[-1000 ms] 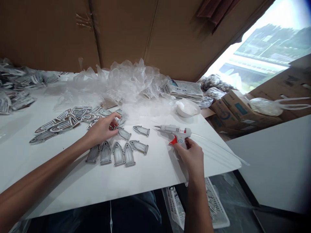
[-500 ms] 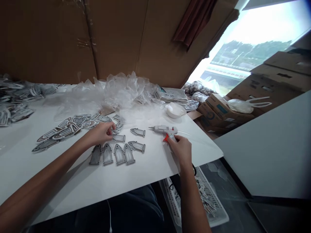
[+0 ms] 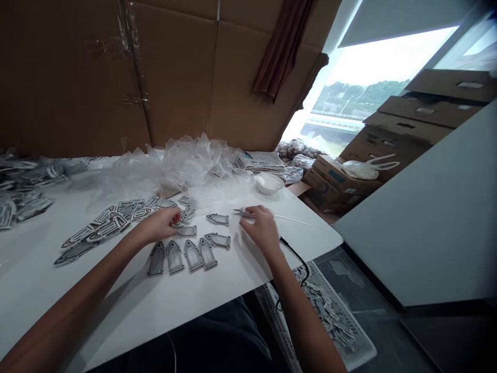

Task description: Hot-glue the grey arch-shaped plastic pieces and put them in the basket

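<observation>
My left hand [image 3: 161, 224] is closed, fingers curled inward, at the right end of a heap of grey arched window-shaped pieces [image 3: 111, 223]. It partly covers the end of one such piece [image 3: 187, 231]; whatever the fingertips hold is hidden. On the right, my right hand [image 3: 262, 228] is closed around a hot glue gun [image 3: 243, 212], covering most of it. The nozzle points left, towards a separate arched piece [image 3: 218, 219]. Below that lies another sideways piece [image 3: 218, 240]. Several more stand side by side in a row [image 3: 193, 255] nearer me.
Crumpled clear plastic [image 3: 186, 160] covers the back of the white table [image 3: 217, 290]. A white bowl [image 3: 269, 184] stands by newspapers [image 3: 262, 161]. A black cord [image 3: 298, 256] drops over the edge towards a piece-filled basket [image 3: 368, 352]. Cardboard boxes [image 3: 330, 178] stack at right.
My right hand has shifted from the glue gun's handle to over its body, hiding most of it. My left hand stays by the same piece. The view has turned slightly to the right.
</observation>
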Available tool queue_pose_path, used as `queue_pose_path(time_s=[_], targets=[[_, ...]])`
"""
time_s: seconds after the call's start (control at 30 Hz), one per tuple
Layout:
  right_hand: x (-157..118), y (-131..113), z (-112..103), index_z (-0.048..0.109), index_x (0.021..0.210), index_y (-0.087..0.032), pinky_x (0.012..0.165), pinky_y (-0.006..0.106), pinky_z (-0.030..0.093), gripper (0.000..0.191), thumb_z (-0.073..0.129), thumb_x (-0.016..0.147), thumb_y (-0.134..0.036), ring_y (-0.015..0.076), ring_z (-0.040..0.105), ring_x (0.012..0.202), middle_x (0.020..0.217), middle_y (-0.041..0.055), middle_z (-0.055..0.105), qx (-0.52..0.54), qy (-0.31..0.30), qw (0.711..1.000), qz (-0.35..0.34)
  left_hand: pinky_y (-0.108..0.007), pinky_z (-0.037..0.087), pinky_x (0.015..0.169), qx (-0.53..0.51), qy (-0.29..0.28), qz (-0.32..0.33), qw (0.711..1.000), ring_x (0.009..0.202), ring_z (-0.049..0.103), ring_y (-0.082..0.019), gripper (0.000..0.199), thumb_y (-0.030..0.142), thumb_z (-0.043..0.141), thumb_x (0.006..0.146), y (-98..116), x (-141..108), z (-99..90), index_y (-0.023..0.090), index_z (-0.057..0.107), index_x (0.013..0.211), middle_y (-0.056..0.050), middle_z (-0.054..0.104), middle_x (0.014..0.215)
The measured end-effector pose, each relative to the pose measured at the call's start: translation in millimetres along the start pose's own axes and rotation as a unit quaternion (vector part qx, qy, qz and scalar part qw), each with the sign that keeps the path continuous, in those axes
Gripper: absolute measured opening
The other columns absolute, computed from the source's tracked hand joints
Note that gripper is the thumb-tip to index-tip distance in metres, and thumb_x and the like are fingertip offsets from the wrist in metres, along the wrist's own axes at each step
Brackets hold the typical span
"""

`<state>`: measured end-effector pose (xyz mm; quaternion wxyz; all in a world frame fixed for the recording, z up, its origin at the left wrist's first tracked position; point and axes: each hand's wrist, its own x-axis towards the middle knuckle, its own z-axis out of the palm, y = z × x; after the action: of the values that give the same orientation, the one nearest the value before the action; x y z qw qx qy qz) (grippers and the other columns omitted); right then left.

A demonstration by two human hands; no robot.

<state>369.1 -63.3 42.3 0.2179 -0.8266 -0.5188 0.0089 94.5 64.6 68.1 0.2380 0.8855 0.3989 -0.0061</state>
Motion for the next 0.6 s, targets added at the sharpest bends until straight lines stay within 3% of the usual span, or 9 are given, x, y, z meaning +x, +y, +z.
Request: queue_pose_path(time_s=[0.1,0.23,0.4,0.6], targets=[[8,-25,8,0.065,0.119,-0.02,0.093,0.024,0.041,0.044,0.061,0.076,-0.029,0.0172,0.055,0.113,0.12,0.0043,0.063,0.006,-0.094,0.992,-0.087,-0.026,0.038,0.071,0.01,-0.006,0.018,1.0,0.091,0.056,-0.02,0.021,0.023,0.051,0.069,-1,-3,-1.8,0.019,0.05,0.09,-0.005,0.06,0.099],[24,-46,22,0.061,0.127,-0.017,0.098,0.029,0.041,0.054,0.061,0.073,-0.019,0.0225,0.055,0.119,0.125,0.0089,0.062,-0.024,-0.158,0.978,-0.133,-0.028,0.041,0.078,0.017,-0.015,0.034,0.999,0.098,0.056,-0.021,0.026,0.025,0.051,0.07,-1,-8,-8.0,0.019,0.052,0.095,-0.006,0.059,0.106],[33,-52,25,0.061,0.126,-0.016,0.095,0.03,0.043,0.05,0.055,0.077,-0.014,0.0221,0.059,0.113,0.124,0.0101,0.063,-0.049,-0.183,0.972,-0.139,-0.029,0.043,0.083,0.023,-0.037,0.028,0.999,0.105,0.056,-0.023,0.038,0.026,0.053,0.068,-4,-18,-23.1,0.021,0.055,0.106,-0.006,0.058,0.116],[4,-45,2,0.058,0.128,-0.02,0.086,0.025,0.043,0.046,0.057,0.082,-0.025,0.0183,0.061,0.105,0.115,0.0055,0.067,-0.027,-0.207,0.961,-0.18,-0.029,0.045,0.088,0.025,-0.074,-0.016,0.997,0.112,0.056,-0.024,0.047,0.031,0.057,0.069,-4,-37,-44.4,0.023,0.056,0.115,-0.005,0.056,0.127]])
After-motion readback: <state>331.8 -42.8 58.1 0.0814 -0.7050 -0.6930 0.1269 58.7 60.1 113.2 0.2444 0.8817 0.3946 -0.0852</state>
